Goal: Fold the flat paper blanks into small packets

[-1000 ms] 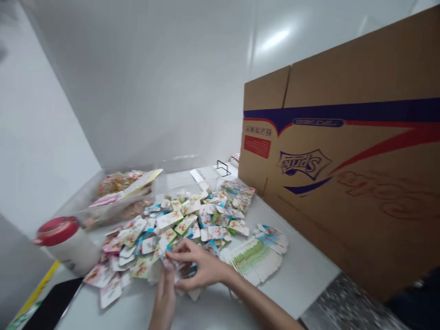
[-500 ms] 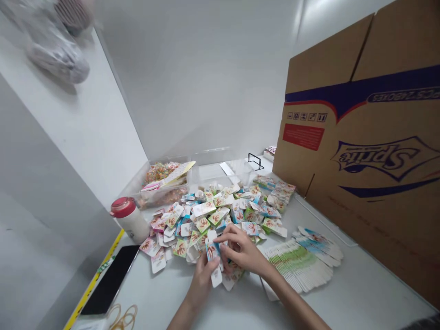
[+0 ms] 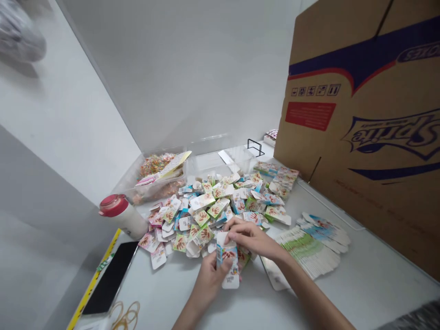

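Note:
My left hand (image 3: 209, 278) is closed around the lower left side of a small carton (image 3: 230, 253), blue and white with a printed hands picture, its thumb across the front. The carton is tilted toward me, with white flaps at its top and bottom ends. My right hand (image 3: 252, 236) has its thumb and fingertips pinched on the carton's top flap. Just beyond both hands is a loose pile of similar small cartons (image 3: 202, 201) in green, blue and pink. Part of the pile is hidden behind my hands.
Fanned flat cartons (image 3: 304, 252) lie to the right, near a large cardboard box (image 3: 343, 156). Stacked cartons (image 3: 283, 178) and a clear plastic bin (image 3: 129, 183) of colourful bits stand behind. Left are a red-lidded bottle (image 3: 125, 217), a black phone (image 3: 112, 279) and rubber bands (image 3: 127, 316).
The carton has turned so its printed front faces me, and both hands have shifted slightly right. My right fingers have moved onto its top flap. The camera view has tilted.

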{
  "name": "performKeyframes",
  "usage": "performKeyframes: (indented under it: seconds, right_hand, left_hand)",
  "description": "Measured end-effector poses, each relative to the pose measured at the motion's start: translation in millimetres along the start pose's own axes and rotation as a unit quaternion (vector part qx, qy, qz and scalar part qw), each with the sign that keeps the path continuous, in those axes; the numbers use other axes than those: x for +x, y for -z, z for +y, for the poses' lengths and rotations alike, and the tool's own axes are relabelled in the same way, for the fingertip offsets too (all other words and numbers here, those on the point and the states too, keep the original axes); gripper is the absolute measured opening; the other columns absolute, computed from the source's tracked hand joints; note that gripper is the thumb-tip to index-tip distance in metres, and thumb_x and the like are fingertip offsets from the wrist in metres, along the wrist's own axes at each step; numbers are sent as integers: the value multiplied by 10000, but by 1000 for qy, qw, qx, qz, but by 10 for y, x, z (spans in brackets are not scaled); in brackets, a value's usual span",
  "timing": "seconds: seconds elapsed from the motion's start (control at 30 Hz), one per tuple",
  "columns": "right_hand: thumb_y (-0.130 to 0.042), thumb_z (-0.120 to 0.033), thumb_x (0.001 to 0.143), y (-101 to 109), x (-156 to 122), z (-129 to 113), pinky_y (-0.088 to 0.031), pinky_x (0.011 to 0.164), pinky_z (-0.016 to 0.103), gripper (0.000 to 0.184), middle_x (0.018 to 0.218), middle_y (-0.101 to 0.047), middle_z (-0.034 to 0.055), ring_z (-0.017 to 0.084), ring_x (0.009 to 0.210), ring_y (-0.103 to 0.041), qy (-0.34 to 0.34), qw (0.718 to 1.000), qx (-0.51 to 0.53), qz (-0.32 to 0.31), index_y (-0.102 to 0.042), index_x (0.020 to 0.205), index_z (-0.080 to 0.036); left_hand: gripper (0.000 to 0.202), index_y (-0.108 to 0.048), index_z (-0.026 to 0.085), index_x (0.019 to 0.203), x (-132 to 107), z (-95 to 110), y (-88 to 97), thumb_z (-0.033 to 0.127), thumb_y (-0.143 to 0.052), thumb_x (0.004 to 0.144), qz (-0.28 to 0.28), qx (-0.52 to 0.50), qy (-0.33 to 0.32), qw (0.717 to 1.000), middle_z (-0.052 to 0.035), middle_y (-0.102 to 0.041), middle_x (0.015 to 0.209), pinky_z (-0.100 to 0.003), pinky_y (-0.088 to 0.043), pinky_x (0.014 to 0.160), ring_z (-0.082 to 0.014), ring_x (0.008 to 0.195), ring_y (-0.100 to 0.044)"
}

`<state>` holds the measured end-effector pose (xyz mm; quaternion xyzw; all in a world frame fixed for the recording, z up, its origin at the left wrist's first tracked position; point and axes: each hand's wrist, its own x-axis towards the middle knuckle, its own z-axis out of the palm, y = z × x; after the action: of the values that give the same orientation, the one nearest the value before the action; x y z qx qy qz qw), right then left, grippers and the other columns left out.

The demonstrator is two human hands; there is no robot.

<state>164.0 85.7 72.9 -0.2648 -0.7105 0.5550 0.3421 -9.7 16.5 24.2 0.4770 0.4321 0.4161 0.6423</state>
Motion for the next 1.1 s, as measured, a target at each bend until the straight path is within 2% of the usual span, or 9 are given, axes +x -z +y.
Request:
performKeyframes:
  seconds: [0.13,0.2,0.3,0.4,0.5,0.57,0.7,0.8,1.1]
  right_hand:
    - [-613,-423,873,99,-25,65,-354,577,204,325,853,-552,46,91,678,-471,-51,993,101,-40,-735,986,-144]
    - [-671,-408,827,110,-27,103,-354,578,200,325,816,-558,41,91,670,-474,-80,985,152,-30,-725,981,-126]
    - [-739,-362,765,87,-21,120,-356,579,184,320,782,-579,35,85,666,-490,-116,973,201,-6,-702,961,-112]
    - [-770,-304,726,42,-20,76,-377,573,167,392,842,-586,27,79,679,-514,-138,964,227,-2,-668,1074,-157]
    - [-781,-235,685,3,-27,27,-393,542,158,521,1011,-559,26,74,701,-536,-155,955,252,-22,-612,1178,-240]
    - [-781,-216,666,-8,-30,24,-371,498,149,474,1061,-542,23,53,654,-511,-162,955,245,-29,-632,1116,-236]
    - [-744,-349,743,-1,-19,86,-344,480,161,308,778,-560,13,54,566,-452,-156,969,191,-19,-688,974,-153]
    - [-668,-461,809,1,-4,133,-345,481,184,363,722,-556,31,66,555,-448,-129,978,163,-6,-727,903,-116]
    - [-799,-326,688,-81,19,146,-356,521,183,278,694,-603,29,78,582,-504,-134,973,185,23,-675,809,-108]
  left_hand:
    - [544,-526,98,1019,-32,59,-52,592,-604,806,26,41,-13,999,-145,-674,965,-293,-549,651,-220,749,-694]
    - [518,-432,147,1140,-59,100,-90,524,-612,833,52,22,-11,998,-123,-659,1026,-300,-553,664,-208,750,-697]
    - [616,-249,220,1257,-93,133,-126,455,-638,841,82,-23,-29,996,-85,-660,990,-312,-554,689,-200,730,-701]
    - [665,-185,244,1272,-112,81,-134,427,-653,837,88,-38,-66,993,-66,-663,938,-333,-556,723,-209,755,-702]
    - [523,-275,234,1184,-113,-32,-119,426,-631,852,68,-16,-99,993,-58,-649,937,-339,-564,742,-207,819,-689]
    - [404,-356,212,1105,-102,-88,-99,441,-595,872,51,23,-104,993,-48,-634,900,-317,-565,714,-191,800,-674]
    - [351,-415,198,1067,-69,-78,-65,472,-548,894,78,78,-95,989,-19,-618,828,-249,-530,620,-144,695,-626]
    - [348,-419,198,1064,-61,-14,-77,466,-557,890,83,83,-96,988,-9,-629,811,-227,-505,608,-132,675,-612]
    - [534,-251,224,1208,-68,-38,-126,437,-606,870,102,-4,-99,990,-41,-656,875,-254,-542,627,-171,782,-656]
